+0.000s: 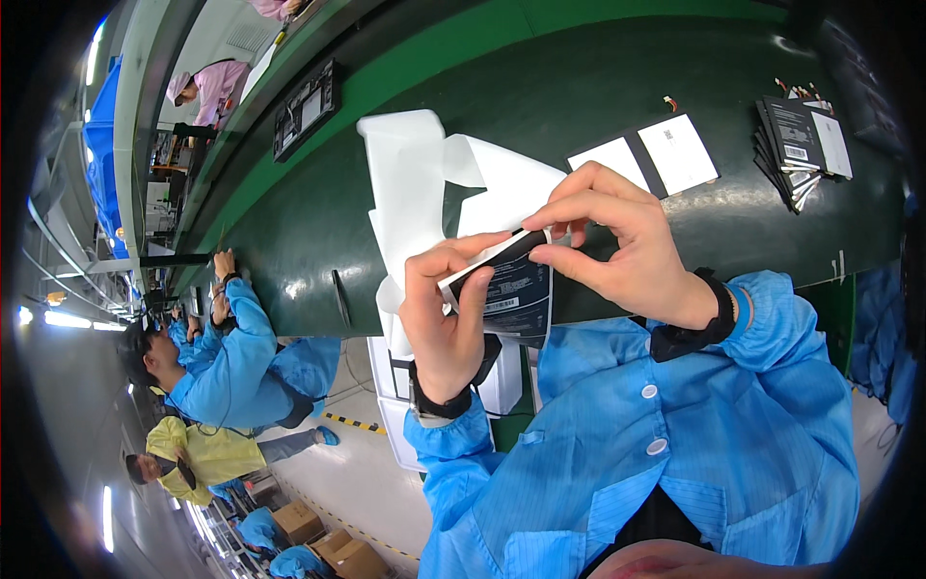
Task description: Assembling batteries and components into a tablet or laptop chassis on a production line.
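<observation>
Between my hands is a flat black battery pack (521, 294) with a printed label, tilted up at the bench's near edge. My left hand (444, 323) is closed on its left end, thumb on the label side and fingers behind. A narrow white strip shows along the pack's upper edge. At the upper right corner, the thumb and index finger of my right hand (627, 241) pinch the edge; whether they also grip the white strip is hard to make out. White backing paper (407, 169) lies in loose, curled sheets just behind my hands.
On the green bench (289, 251), another battery pack (678, 152) lies white side up, and a stack of packs (799, 145) with wires sits at right. A dark pen-like tool (341, 297) lies left. An open device (307, 108) rests farther back. A co-worker in blue (227, 357) works at left.
</observation>
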`<state>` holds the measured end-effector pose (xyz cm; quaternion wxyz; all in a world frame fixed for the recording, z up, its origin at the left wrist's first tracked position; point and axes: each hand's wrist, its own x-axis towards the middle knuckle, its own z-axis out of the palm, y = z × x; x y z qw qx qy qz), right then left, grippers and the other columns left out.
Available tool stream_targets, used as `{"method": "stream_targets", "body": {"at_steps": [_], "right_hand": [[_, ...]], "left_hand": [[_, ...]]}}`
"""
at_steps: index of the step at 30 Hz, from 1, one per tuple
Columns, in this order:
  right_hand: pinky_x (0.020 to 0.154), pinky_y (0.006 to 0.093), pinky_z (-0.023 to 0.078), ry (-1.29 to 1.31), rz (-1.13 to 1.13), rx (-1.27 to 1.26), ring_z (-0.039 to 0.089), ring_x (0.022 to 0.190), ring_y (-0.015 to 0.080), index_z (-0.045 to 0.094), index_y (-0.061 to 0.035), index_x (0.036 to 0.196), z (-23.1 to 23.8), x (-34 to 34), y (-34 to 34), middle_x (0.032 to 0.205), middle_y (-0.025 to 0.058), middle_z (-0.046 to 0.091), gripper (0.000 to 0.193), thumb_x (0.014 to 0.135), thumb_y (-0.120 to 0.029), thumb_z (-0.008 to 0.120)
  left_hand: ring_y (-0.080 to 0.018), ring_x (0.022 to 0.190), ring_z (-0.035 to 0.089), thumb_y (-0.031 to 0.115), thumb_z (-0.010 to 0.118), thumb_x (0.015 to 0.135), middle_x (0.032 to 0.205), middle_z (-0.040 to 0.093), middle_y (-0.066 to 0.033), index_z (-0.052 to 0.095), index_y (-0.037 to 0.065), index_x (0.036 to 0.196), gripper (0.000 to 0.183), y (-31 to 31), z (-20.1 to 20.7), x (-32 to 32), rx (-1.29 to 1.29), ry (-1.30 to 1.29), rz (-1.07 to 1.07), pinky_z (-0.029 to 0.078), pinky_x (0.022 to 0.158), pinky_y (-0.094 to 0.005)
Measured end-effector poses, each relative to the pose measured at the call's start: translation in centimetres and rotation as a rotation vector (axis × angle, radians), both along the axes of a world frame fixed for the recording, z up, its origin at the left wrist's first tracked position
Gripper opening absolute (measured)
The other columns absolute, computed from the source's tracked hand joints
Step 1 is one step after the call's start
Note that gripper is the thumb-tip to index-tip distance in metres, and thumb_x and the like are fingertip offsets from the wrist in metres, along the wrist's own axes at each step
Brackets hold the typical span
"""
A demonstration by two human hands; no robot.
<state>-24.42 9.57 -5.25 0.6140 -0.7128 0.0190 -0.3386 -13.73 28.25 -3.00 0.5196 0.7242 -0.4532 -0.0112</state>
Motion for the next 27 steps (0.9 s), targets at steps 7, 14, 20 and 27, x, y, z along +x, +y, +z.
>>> {"method": "stream_targets", "body": {"at_steps": [7,14,20,27], "right_hand": [[0.067,0.0233,0.049,-0.012,-0.010,-0.042,0.060,0.079,0.0102,0.076,-0.0056,0.102,-0.7,0.0,-0.6,0.101,0.0040,0.065,0.026,0.079,0.001,0.085],[0.066,0.0241,0.049,-0.035,-0.039,-0.061,0.062,0.079,0.0110,0.076,-0.0051,0.098,-0.5,0.0,-0.6,0.101,0.0048,0.068,0.022,0.078,0.002,0.084],[0.067,0.0261,0.051,-0.072,-0.092,-0.110,0.066,0.083,0.0137,0.076,-0.0053,0.095,-0.4,-0.5,-1.0,0.097,0.0060,0.070,0.021,0.079,0.006,0.082],[0.074,0.0302,0.055,-0.163,-0.284,-0.229,0.069,0.085,0.0203,0.070,-0.0003,0.095,0.7,-2.3,-4.2,0.095,0.0112,0.071,0.020,0.080,0.010,0.078]], "left_hand": [[-0.0167,0.094,0.076,-0.002,0.085,0.081,0.108,0.078,-0.0117,0.072,0.000,0.117,0.039,-1.4,1.1,-0.8,0.096,-0.008,0.069,0.056,0.082,-0.0262],[-0.0130,0.079,0.075,-0.002,0.087,0.078,0.091,0.080,-0.0089,0.078,0.000,0.097,0.021,-1.5,0.9,-0.6,0.106,-0.087,0.157,0.055,0.071,-0.0236],[-0.0117,0.071,0.070,0.000,0.085,0.082,0.087,0.078,-0.0089,0.077,-0.001,0.100,0.020,-1.5,0.5,-0.1,0.075,0.015,0.065,0.051,0.064,-0.0237],[-0.0139,0.083,0.071,-0.003,0.063,0.098,0.097,0.078,-0.0100,0.077,0.000,0.109,0.018,0.0,-0.4,3.6,0.224,-0.005,-0.007,0.052,0.076,-0.0245]]}}
